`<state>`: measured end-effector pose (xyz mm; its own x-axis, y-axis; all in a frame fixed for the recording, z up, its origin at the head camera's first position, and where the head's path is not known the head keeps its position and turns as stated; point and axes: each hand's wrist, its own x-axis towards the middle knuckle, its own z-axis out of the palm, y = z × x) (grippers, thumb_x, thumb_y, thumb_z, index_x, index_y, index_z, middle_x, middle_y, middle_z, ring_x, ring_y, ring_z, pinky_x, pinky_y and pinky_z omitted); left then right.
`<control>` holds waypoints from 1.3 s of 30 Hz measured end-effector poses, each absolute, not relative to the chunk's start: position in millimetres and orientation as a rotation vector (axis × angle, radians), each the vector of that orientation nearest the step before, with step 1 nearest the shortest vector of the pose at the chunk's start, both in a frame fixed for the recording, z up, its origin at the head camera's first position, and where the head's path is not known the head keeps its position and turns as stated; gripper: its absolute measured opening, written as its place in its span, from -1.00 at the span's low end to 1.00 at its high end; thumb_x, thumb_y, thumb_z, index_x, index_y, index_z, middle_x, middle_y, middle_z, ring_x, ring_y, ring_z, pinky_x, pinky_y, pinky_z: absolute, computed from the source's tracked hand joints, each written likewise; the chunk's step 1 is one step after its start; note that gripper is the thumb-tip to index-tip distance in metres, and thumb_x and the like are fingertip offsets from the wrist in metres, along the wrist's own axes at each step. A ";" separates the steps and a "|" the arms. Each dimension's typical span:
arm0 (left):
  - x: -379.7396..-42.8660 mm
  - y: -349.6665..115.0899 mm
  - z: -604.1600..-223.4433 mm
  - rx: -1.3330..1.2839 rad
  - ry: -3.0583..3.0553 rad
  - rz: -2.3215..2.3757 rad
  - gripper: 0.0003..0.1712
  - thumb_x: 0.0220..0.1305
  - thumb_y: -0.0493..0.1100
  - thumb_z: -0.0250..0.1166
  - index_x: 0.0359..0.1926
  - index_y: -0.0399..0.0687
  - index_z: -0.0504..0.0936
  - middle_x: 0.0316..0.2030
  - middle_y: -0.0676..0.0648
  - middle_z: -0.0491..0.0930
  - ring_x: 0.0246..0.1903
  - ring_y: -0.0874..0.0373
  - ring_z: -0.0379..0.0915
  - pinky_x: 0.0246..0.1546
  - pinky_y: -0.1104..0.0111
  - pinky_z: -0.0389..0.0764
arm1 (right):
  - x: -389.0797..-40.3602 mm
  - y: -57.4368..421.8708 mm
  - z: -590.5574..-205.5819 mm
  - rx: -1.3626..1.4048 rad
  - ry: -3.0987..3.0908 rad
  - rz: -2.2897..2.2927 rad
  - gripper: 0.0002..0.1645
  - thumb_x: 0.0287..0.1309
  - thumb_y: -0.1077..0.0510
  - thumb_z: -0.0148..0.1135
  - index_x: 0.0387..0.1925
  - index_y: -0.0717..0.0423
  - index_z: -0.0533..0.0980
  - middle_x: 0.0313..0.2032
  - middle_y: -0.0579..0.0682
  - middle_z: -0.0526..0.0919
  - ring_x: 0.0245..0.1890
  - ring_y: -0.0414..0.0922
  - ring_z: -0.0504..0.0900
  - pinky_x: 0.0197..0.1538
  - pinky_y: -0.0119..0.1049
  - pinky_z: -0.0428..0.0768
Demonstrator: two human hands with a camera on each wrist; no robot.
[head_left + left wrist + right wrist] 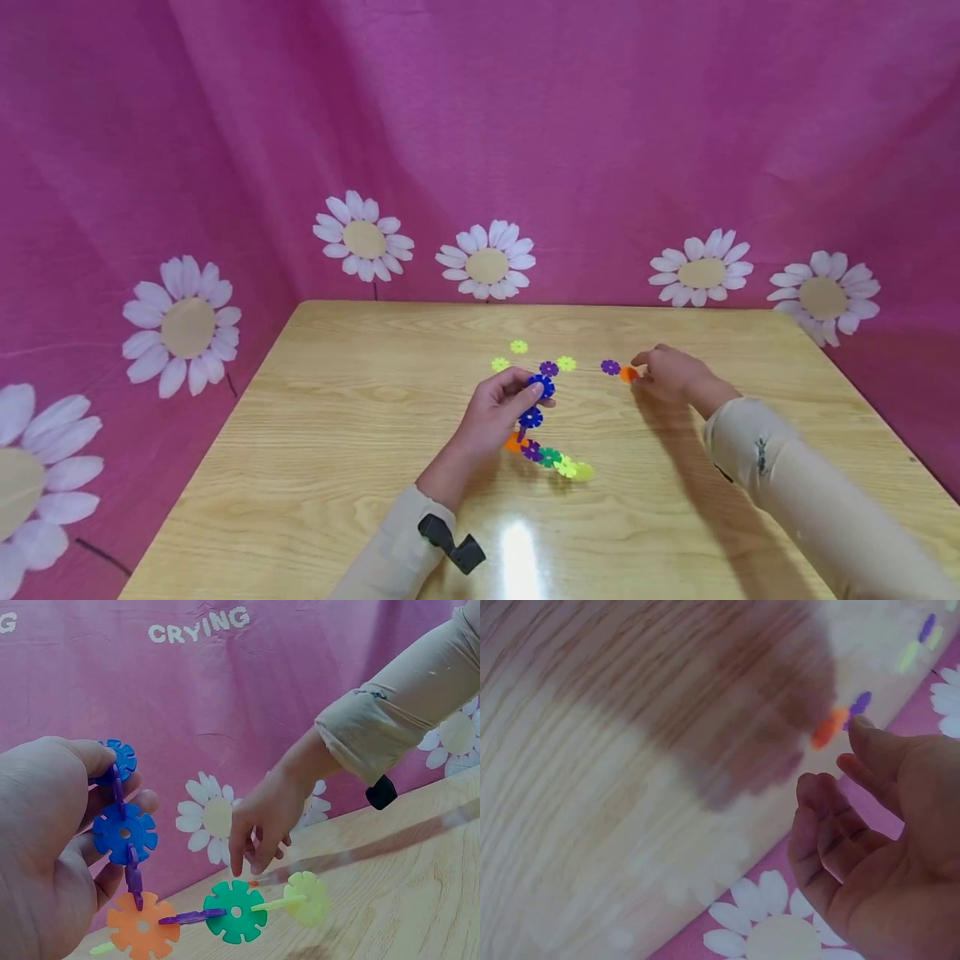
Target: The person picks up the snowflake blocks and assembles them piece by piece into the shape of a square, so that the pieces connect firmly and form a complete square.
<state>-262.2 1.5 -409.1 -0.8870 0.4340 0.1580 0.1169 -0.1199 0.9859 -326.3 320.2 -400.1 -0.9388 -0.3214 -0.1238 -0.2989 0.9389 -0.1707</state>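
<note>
My left hand (489,415) pinches the top blue disc (542,387) of a chain of notched, flower-shaped plastic discs between thumb and fingers. Below it, in the left wrist view, purple pieces link another blue disc (126,833), an orange disc (142,926), a green disc (236,912) and a yellow disc (306,898). The chain hangs down, then bends off to the right. My right hand (675,377) reaches over the table's right side, fingertips right at a loose orange disc (628,374). In the right wrist view its fingers curve loosely, with the orange disc beyond the thumb tip.
A loose purple disc (611,367) lies just left of the orange one. Farther left lie another purple disc (549,368) and yellow-green discs (518,347). Behind the wooden table (315,500) hangs a pink cloth (570,150) with white flowers.
</note>
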 end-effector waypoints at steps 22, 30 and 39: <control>-260.0 -9.9 -406.0 0.607 1.903 2.101 -0.74 0.50 -0.07 0.13 0.03 -0.12 0.56 -0.06 -0.22 0.67 0.00 0.08 0.68 0.00 0.43 0.61 | -340.9 304.7 -409.8 -0.258 2.971 -0.338 -0.67 0.20 0.21 0.32 -0.03 0.29 0.55 -0.13 0.23 0.67 -0.13 0.14 0.61 0.07 0.15 0.58; -262.8 -9.7 -408.5 0.620 1.907 2.107 -0.76 0.50 -0.11 0.13 0.02 -0.14 0.58 -0.05 -0.27 0.68 0.03 0.01 0.66 0.10 0.30 0.61 | -335.7 305.3 -406.7 -0.388 3.057 -0.491 -0.79 0.14 0.27 0.35 -0.18 0.30 0.60 -0.26 0.17 0.71 -0.25 0.08 0.64 -0.02 0.09 0.61; -266.3 -6.0 -411.9 0.715 1.913 2.088 -0.76 0.50 -0.12 0.12 -0.01 -0.16 0.59 -0.02 -0.39 0.65 0.10 -0.23 0.57 -0.28 0.53 0.51 | -316.2 296.4 -396.9 -0.438 3.062 -0.678 -0.82 0.20 0.22 0.33 -0.19 0.25 0.65 -0.29 0.09 0.73 -0.36 -0.09 0.66 -0.25 -0.18 0.63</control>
<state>-266.3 -6.0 -411.9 -0.8574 0.4730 0.2028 0.1607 -0.1283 0.9786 -316.2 296.4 -396.9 -0.9614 -0.2623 0.0834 -0.2730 0.8700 -0.4107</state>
